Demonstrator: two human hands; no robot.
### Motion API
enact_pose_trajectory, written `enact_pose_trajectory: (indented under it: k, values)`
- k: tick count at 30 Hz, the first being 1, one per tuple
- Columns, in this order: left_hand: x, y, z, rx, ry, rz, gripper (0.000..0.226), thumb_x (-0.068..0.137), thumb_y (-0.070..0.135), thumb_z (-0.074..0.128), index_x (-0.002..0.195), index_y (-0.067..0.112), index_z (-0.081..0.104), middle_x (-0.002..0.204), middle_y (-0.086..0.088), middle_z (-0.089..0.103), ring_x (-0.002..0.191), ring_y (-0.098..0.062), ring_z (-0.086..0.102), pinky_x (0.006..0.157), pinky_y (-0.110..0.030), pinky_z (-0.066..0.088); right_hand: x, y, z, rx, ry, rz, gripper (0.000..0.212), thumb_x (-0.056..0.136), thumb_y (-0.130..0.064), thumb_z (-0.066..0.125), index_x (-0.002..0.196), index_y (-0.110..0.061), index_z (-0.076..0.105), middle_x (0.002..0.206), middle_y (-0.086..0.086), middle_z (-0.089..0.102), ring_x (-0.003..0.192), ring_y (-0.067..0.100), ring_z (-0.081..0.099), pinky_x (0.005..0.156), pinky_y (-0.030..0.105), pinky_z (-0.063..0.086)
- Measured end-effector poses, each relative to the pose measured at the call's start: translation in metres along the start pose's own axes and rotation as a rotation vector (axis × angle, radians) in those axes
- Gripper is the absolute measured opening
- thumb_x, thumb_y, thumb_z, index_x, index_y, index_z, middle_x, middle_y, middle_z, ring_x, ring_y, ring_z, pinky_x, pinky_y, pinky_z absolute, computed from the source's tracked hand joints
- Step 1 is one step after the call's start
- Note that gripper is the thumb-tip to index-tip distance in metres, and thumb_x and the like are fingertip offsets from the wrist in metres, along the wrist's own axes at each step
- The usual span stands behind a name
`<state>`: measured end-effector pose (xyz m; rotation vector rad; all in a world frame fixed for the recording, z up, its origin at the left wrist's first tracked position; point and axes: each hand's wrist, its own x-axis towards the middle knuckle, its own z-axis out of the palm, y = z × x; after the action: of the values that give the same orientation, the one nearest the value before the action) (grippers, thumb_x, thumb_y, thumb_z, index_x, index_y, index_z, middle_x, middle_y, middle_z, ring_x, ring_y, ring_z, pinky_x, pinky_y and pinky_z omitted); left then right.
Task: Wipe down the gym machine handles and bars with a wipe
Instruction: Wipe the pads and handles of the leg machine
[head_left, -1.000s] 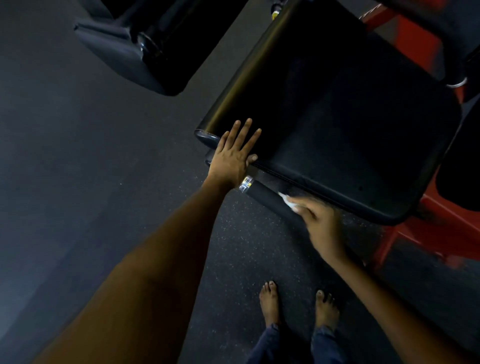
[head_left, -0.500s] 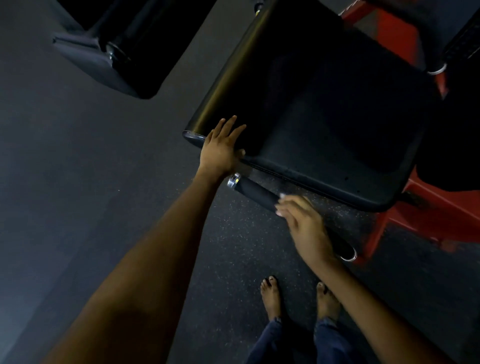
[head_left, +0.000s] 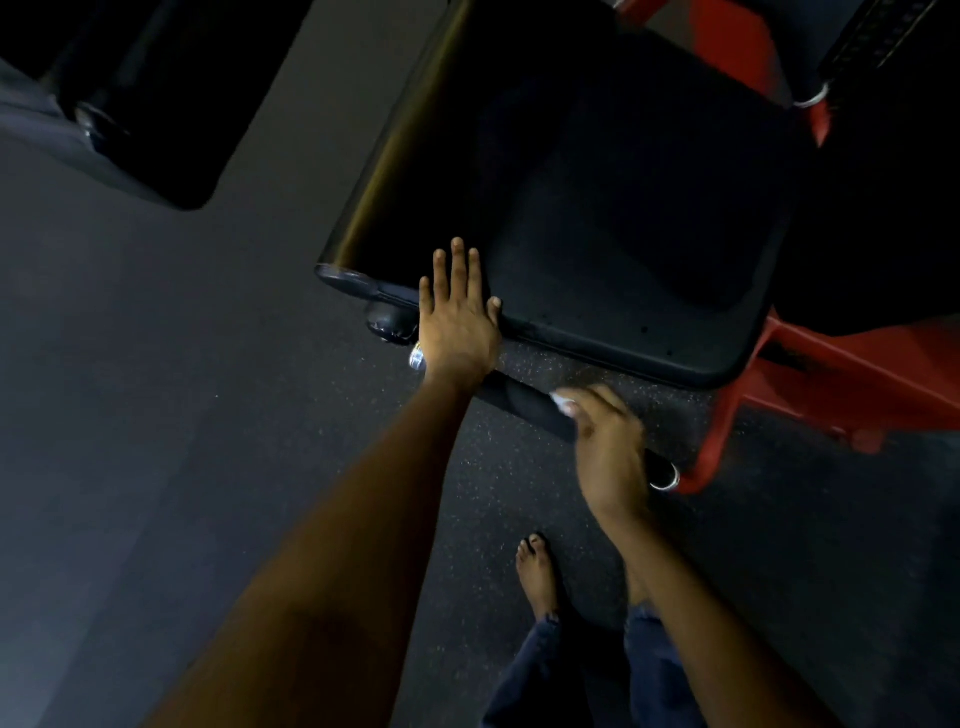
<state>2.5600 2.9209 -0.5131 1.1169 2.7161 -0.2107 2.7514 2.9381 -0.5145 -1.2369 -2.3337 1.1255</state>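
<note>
looking down from head height at a dark speckled rubber gym floor, the view takes in a large black padded seat of a machine on a red steel frame. just under the seat's near edge runs a black foam-covered handle bar with a chrome ring at its right end.

the left hand lies flat on the seat's edge, fingers straight and together, holding nothing; it seems to be bracing the body during the lean in. the right hand is curled over the middle of the bar, pressing a small white wipe against the foam, probably rubbing along its length. only a corner of the wipe peeks past the fingertips.

the right hand is blurred, so how tightly it grips is hard to judge. the left wrist covers the bar's left end. a second black pad at top left is cut off and dim. one bare foot shows; the right arm covers the other.
</note>
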Motion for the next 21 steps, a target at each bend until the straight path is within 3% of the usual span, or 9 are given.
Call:
enact_pose_trajectory:
  k: [4,6,8,11,13,15,18,21]
  values:
    - [-0.001,0.002,0.0,0.002,-0.002,-0.02,0.06,0.105,0.037,0.014,0.154,0.011,-0.009,0.161,-0.008,-0.019,0.148,-0.026,-0.015,0.122,-0.043,-0.003,-0.027,0.045,-0.03,0.007,0.122,0.43,0.027,0.087,0.009,0.051,0.102,-0.004,0.07,0.104,0.013,0.069,0.095,0.027,0.065,0.076,0.019,0.042]
    - [-0.001,0.003,0.0,0.009,0.002,-0.021,0.059,0.105,0.037,0.013,0.153,0.01,-0.009,0.161,-0.008,-0.019,0.148,-0.026,-0.015,0.121,-0.043,-0.004,-0.024,0.039,-0.028,0.032,0.14,0.526,0.03,0.084,0.012,0.052,0.102,-0.003,0.07,0.104,0.014,0.069,0.096,0.028,0.066,0.075,0.021,0.043]
    - [0.0,0.002,0.0,0.016,0.01,-0.017,0.059,0.105,0.036,0.013,0.153,0.01,-0.009,0.161,-0.008,-0.018,0.148,-0.027,-0.015,0.122,-0.043,-0.003,-0.014,0.009,-0.013,0.027,0.083,0.406,0.034,0.085,0.011,0.052,0.11,-0.005,0.067,0.109,0.01,0.066,0.101,0.023,0.063,0.079,0.018,0.042]
    - [-0.001,0.002,0.002,0.012,0.011,-0.016,0.059,0.105,0.036,0.014,0.153,0.01,-0.008,0.161,-0.009,-0.017,0.148,-0.027,-0.014,0.121,-0.043,-0.003,-0.015,-0.035,0.009,-0.017,0.021,0.03,0.04,0.08,0.015,0.054,0.113,-0.005,0.065,0.114,0.007,0.061,0.106,0.019,0.055,0.087,0.017,0.044]
    - [-0.001,0.001,0.002,0.014,0.014,-0.008,0.06,0.105,0.036,0.014,0.154,0.009,-0.008,0.161,-0.01,-0.017,0.148,-0.027,-0.014,0.122,-0.043,-0.002,-0.018,-0.023,0.01,-0.024,0.066,0.017,0.045,0.077,0.019,0.054,0.113,-0.005,0.065,0.115,0.007,0.061,0.108,0.021,0.053,0.092,0.026,0.048]
    - [-0.001,0.001,0.002,0.012,0.022,-0.004,0.06,0.105,0.036,0.014,0.154,0.009,-0.007,0.161,-0.01,-0.016,0.148,-0.027,-0.013,0.122,-0.044,-0.001,-0.022,0.009,0.0,0.008,0.1,0.232,0.042,0.08,0.016,0.053,0.115,-0.005,0.064,0.116,0.012,0.06,0.109,0.026,0.054,0.093,0.027,0.045]
    - [-0.002,0.001,0.003,0.002,0.025,-0.003,0.06,0.105,0.036,0.015,0.154,0.009,-0.007,0.161,-0.009,-0.016,0.149,-0.027,-0.013,0.122,-0.044,-0.001,-0.024,0.055,-0.019,0.121,0.183,0.787,0.031,0.087,0.009,0.051,0.115,0.002,0.063,0.116,0.021,0.063,0.106,0.032,0.06,0.076,0.021,0.039]
    - [-0.001,0.002,0.004,0.003,0.035,-0.01,0.06,0.105,0.036,0.014,0.154,0.01,-0.008,0.161,-0.009,-0.016,0.148,-0.027,-0.013,0.122,-0.043,-0.002,-0.02,0.059,-0.019,0.092,0.21,0.911,0.026,0.091,0.007,0.049,0.114,0.006,0.061,0.117,0.024,0.062,0.104,0.034,0.061,0.073,0.023,0.04]
